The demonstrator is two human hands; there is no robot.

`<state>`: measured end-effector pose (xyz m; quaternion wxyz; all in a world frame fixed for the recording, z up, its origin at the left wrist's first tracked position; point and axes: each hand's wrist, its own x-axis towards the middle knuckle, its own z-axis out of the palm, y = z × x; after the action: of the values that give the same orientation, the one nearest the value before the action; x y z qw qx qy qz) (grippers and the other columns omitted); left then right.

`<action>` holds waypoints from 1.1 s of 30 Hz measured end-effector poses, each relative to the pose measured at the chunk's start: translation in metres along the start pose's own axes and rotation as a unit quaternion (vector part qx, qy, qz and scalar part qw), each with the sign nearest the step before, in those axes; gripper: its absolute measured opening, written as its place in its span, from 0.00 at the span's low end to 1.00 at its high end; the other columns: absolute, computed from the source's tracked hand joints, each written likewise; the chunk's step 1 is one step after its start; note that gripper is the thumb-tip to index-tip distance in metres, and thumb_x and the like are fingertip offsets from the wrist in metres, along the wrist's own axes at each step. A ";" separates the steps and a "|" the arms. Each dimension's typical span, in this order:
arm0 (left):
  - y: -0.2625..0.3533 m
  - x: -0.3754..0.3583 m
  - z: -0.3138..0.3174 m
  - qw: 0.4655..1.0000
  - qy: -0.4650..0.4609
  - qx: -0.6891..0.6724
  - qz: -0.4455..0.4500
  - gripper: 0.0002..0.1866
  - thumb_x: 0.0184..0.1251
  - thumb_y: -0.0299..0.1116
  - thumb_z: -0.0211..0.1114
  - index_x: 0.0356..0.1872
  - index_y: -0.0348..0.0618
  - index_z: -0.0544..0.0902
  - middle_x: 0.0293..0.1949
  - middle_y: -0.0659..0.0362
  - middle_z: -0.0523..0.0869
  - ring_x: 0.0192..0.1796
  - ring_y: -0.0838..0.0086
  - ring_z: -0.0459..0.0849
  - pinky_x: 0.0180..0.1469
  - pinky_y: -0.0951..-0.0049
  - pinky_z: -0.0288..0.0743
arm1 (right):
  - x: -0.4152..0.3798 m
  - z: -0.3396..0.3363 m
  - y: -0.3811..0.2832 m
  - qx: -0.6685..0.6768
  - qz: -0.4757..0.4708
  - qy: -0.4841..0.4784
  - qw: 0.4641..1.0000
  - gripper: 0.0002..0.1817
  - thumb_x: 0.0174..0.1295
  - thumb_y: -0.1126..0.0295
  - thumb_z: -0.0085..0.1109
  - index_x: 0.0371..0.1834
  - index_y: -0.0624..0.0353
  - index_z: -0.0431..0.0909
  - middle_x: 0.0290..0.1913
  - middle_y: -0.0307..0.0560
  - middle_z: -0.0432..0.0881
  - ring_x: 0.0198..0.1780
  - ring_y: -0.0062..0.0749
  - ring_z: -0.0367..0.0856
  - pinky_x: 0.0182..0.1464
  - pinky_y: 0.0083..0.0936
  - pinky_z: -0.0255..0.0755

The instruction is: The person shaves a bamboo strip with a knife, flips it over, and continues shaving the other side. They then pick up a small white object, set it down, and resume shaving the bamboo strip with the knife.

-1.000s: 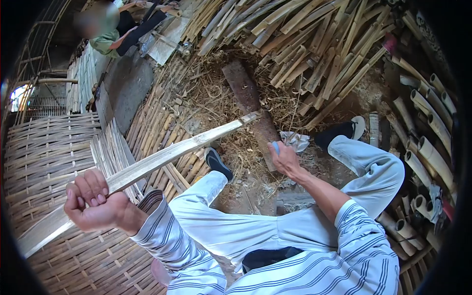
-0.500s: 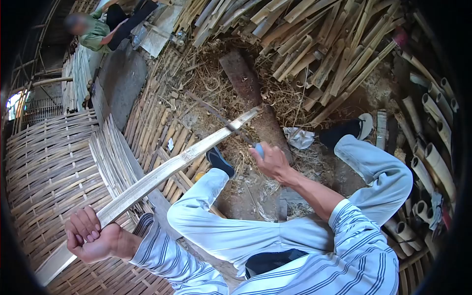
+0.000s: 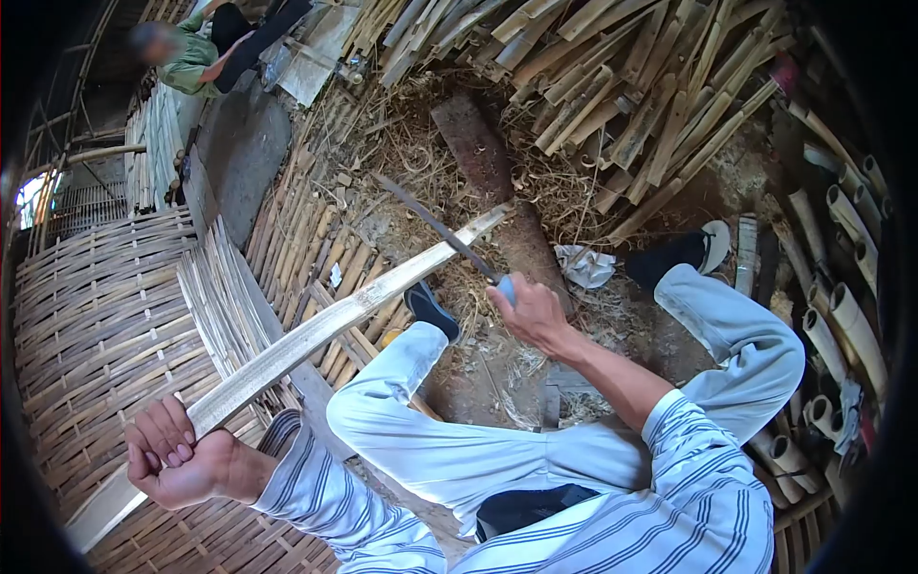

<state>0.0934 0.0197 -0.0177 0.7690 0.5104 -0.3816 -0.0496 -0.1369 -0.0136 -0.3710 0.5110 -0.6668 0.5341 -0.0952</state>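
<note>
A long pale bamboo strip (image 3: 325, 327) runs from the lower left up to the middle. My left hand (image 3: 186, 454) is wrapped round it near its lower end. In my right hand (image 3: 531, 311) is a knife (image 3: 426, 215), its blue handle inside my closed fingers. The long dark blade crosses the strip near its far end; it looks to be against the strip's upper face. That far end lies by a dark wooden block (image 3: 473, 143) on the ground.
Split bamboo pieces (image 3: 631, 105) are heaped at the back, and bamboo tubes (image 3: 856, 316) stack on the right. A woven bamboo panel (image 3: 96, 316) lies at left. Shavings cover the ground round the block. Another person (image 3: 191, 62) sits at the upper left.
The knife blade has turned slightly, showing more of its flat side, while still crossing the strip near the same place. My hands have barely moved; the view has shifted slightly.
</note>
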 end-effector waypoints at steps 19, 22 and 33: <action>0.000 -0.005 0.001 0.999 -0.010 -0.022 0.029 0.16 0.60 0.32 0.53 0.15 0.53 0.59 0.11 0.68 0.55 0.13 0.83 0.51 0.16 0.82 0.45 | 0.041 0.009 0.058 0.030 0.142 -0.019 0.989 0.33 0.70 0.42 0.42 0.46 0.67 0.75 0.34 0.70 0.83 0.40 0.68 0.82 0.45 0.55 0.76; -0.001 0.001 -0.002 0.999 -0.026 -0.032 0.007 0.16 0.61 0.32 0.52 0.15 0.53 0.59 0.11 0.68 0.56 0.13 0.83 0.51 0.16 0.82 0.45 | 0.036 0.010 0.057 0.030 0.135 -0.021 0.990 0.33 0.69 0.41 0.42 0.47 0.67 0.75 0.36 0.70 0.83 0.41 0.69 0.82 0.47 0.55 0.75; -0.016 0.026 -0.027 1.000 -0.003 -0.010 -0.003 0.16 0.61 0.32 0.48 0.15 0.53 0.58 0.11 0.68 0.56 0.12 0.83 0.51 0.16 0.81 0.46 | 0.044 0.030 0.135 -0.028 0.143 0.003 0.989 0.35 0.67 0.39 0.44 0.54 0.64 0.73 0.45 0.73 0.80 0.50 0.69 0.78 0.52 0.53 0.72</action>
<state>0.1341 0.0205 -0.0219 0.7729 0.5032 -0.3822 -0.0574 -0.1819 -0.0187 -0.5091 0.4988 -0.5977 0.6276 -0.0078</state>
